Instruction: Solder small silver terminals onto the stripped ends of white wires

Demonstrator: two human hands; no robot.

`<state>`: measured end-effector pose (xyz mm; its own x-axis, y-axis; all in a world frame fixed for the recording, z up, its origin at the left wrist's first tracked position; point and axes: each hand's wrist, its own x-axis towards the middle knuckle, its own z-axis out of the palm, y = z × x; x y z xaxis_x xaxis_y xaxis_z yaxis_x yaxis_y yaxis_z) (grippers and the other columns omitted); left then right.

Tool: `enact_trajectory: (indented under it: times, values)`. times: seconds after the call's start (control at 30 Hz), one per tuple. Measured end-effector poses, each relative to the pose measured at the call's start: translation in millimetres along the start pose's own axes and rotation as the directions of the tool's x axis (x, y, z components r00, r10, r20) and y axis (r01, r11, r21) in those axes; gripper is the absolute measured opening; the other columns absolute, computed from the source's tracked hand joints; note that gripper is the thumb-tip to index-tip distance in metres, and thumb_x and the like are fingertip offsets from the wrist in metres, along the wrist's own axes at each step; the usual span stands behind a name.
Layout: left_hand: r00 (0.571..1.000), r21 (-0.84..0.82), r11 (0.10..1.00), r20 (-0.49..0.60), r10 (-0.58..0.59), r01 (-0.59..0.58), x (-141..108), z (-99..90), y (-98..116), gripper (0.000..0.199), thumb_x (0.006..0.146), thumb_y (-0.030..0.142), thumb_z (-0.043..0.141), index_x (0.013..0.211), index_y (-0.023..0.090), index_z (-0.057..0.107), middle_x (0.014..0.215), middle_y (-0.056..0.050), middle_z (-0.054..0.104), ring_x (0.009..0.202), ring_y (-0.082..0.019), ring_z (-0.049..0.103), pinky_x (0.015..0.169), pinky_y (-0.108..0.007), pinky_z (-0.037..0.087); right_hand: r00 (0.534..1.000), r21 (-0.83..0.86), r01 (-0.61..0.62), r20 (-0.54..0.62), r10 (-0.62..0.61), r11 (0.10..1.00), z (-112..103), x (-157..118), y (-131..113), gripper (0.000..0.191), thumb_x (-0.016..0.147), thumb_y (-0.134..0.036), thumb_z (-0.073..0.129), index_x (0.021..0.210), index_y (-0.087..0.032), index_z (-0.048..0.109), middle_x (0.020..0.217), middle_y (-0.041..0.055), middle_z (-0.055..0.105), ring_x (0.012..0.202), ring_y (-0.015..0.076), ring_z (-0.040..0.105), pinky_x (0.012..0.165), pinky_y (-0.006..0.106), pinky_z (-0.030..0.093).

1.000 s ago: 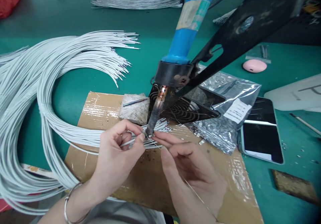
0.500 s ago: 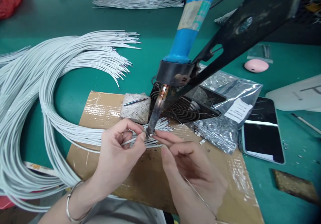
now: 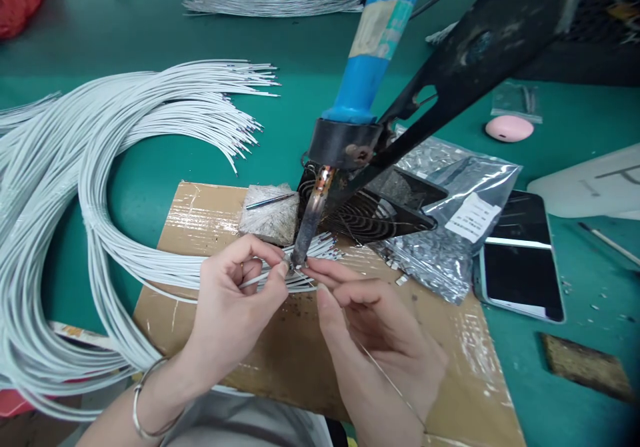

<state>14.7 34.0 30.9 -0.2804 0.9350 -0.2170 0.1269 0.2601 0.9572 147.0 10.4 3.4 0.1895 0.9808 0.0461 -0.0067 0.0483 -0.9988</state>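
Note:
A blue-handled soldering iron (image 3: 357, 83) is held tip-down in a black metal stand arm (image 3: 450, 80). My left hand (image 3: 235, 313) is closed in a pinch on a white wire (image 3: 256, 280), whose end sits at the iron's tip (image 3: 301, 243). From the right, my right hand (image 3: 380, 333) pinches a thin strand of solder wire (image 3: 387, 377) that runs back across the palm, its front end close to the tip. Its index and middle fingertips come right beside the tip; whether they also hold a small part is hidden. Under both hands lie white wire ends (image 3: 165, 263) on cardboard (image 3: 280, 360).
Thick bundles of white wire (image 3: 95, 187) curve along the left. A grey block (image 3: 270, 217) bears a thin metal rod. Right of the iron lie a clear bag of small metal parts (image 3: 450, 260), a phone (image 3: 520, 260), a pink case (image 3: 510, 128) and a brown block (image 3: 585, 367).
Both hands stay at the iron's tip almost unmoved. The whole view has shifted slightly, with the iron and my right hand a little further left in the picture.

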Motion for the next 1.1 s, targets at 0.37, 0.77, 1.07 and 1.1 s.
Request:
enact_trajectory:
  times: [0.37, 0.77, 1.07, 1.1]
  values:
    - [1.000, 0.020, 1.000, 0.010, -0.015, 0.014, -0.1, 0.2, -2.2, 0.011, 0.076, 0.024, 0.069, 0.069, 0.017, 0.064, 0.077, -0.006, 0.067, 0.053, -0.010, 0.039, 0.048, -0.026, 0.024, 1.000, -0.034, 0.008, 0.002, -0.008, 0.999, -1.5, -0.8, 0.9, 0.018, 0.091, -0.012, 0.072, 0.079, -0.022, 0.064, 0.109, 0.0044, 0.083, 0.104, 0.0192, 0.079, 0.091, 0.029, 0.064]
    - [1.000, 0.019, 1.000, 0.008, -0.009, 0.008, 0.3, 1.0, -1.2, 0.011, 0.076, 0.025, 0.068, 0.069, 0.017, 0.064, 0.080, -0.007, 0.068, 0.052, -0.010, 0.038, 0.047, -0.026, 0.024, 0.999, -0.021, 0.034, 0.011, -0.033, 0.999, -0.7, -0.4, 3.1, 0.019, 0.090, -0.009, 0.073, 0.081, -0.022, 0.064, 0.111, 0.0020, 0.082, 0.102, 0.0150, 0.079, 0.093, 0.023, 0.062]
    - [1.000, 0.017, 1.000, -0.007, 0.012, -0.012, -0.3, 0.3, -1.3, 0.012, 0.075, 0.026, 0.069, 0.068, 0.017, 0.065, 0.079, -0.008, 0.069, 0.052, -0.011, 0.042, 0.046, -0.026, 0.026, 0.999, -0.024, 0.042, 0.003, -0.042, 0.999, 0.4, -0.4, 2.6, 0.019, 0.090, -0.009, 0.072, 0.080, -0.023, 0.065, 0.110, 0.0012, 0.083, 0.102, 0.0152, 0.079, 0.093, 0.023, 0.063]
    - [1.000, 0.017, 1.000, -0.008, 0.014, -0.014, -0.4, 0.2, -1.4, 0.012, 0.075, 0.026, 0.069, 0.068, 0.017, 0.065, 0.079, -0.008, 0.069, 0.053, -0.011, 0.044, 0.047, -0.026, 0.026, 0.999, -0.025, 0.044, 0.002, -0.043, 0.999, 0.5, -0.5, 2.7, 0.019, 0.090, -0.009, 0.072, 0.080, -0.023, 0.065, 0.110, 0.0010, 0.083, 0.103, 0.0150, 0.079, 0.093, 0.023, 0.063]
